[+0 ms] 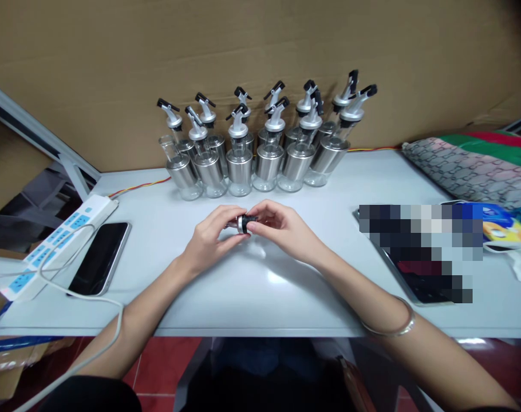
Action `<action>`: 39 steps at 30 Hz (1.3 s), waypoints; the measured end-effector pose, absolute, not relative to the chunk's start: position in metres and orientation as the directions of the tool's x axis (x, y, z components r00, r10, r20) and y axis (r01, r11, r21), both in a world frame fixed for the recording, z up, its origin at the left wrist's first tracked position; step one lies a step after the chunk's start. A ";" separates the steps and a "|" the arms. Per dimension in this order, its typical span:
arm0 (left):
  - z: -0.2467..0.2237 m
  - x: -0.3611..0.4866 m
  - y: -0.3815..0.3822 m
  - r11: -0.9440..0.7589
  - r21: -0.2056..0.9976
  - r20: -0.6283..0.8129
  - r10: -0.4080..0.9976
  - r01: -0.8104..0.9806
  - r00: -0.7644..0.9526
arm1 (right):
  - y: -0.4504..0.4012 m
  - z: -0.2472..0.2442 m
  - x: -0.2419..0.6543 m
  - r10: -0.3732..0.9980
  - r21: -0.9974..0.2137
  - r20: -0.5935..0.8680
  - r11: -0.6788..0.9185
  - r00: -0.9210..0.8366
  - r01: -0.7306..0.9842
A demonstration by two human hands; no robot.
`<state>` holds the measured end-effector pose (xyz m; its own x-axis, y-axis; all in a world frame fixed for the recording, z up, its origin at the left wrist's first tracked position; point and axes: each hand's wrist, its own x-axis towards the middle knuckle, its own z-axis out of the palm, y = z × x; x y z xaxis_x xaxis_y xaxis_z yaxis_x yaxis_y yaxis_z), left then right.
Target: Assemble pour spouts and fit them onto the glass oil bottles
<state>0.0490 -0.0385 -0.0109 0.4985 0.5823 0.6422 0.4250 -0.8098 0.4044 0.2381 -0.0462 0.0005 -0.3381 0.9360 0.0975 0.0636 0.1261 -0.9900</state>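
Above the middle of the white table, my left hand [213, 236] and my right hand [281, 226] meet around a pour spout [242, 224] with a silver collar and a black stopper. The fingers of my left hand pinch its silver end, while those of my right hand close on the black end. The spout lies sideways between them. Behind my hands stand several glass bottles with steel sleeves, most topped by silver spouts with black levers. One bottle [181, 171] at the front left has a bare glass neck.
A power strip [63, 243] with a white cable and a phone [101, 257] lie at the left. At the right are a dark tablet-like device [409, 280], partly pixelated, a patterned cushion [466, 169] and blue-yellow packaging [492, 220]. Cardboard [157, 51] stands behind.
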 end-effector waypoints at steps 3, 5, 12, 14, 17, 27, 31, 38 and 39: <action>-0.011 0.049 -0.038 -0.819 0.426 0.645 0.573 0.385 0.505 | -0.047 0.000 0.238 0.937 -0.981 0.131 0.171 -0.325 0.095; -0.012 0.049 -0.038 -0.818 0.442 0.645 0.575 0.368 0.504 | -0.048 0.000 0.238 0.925 -0.971 0.173 0.218 -0.338 0.101; -0.010 0.046 -0.035 -0.810 0.475 0.632 0.585 0.343 0.508 | -0.049 0.005 0.243 0.817 -0.742 0.427 0.561 -0.388 0.367; -0.009 0.045 -0.034 -0.807 0.479 0.618 0.589 0.345 0.521 | -0.048 0.005 0.245 0.777 -0.680 0.473 0.622 -0.416 0.388; -0.008 0.044 -0.033 -0.800 0.490 0.589 0.596 0.345 0.546 | -0.047 0.005 0.246 0.736 -0.622 0.508 0.673 -0.449 0.400; -0.006 0.041 -0.030 -0.765 0.536 0.501 0.629 0.358 0.594 | -0.043 0.000 0.246 0.581 -0.396 0.569 0.814 -0.582 0.425; -0.005 0.040 -0.028 -0.705 0.597 0.436 0.686 0.382 0.582 | -0.043 0.000 0.247 0.539 -0.253 0.552 0.835 -0.637 0.488; -0.002 0.042 -0.030 -0.649 0.646 0.377 0.730 0.403 0.570 | -0.046 0.000 0.245 0.378 0.061 0.649 0.839 -0.660 0.541; -0.002 0.041 -0.030 -0.652 0.634 0.376 0.730 0.416 0.571 | -0.046 -0.001 0.245 0.373 0.069 0.658 0.835 -0.654 0.546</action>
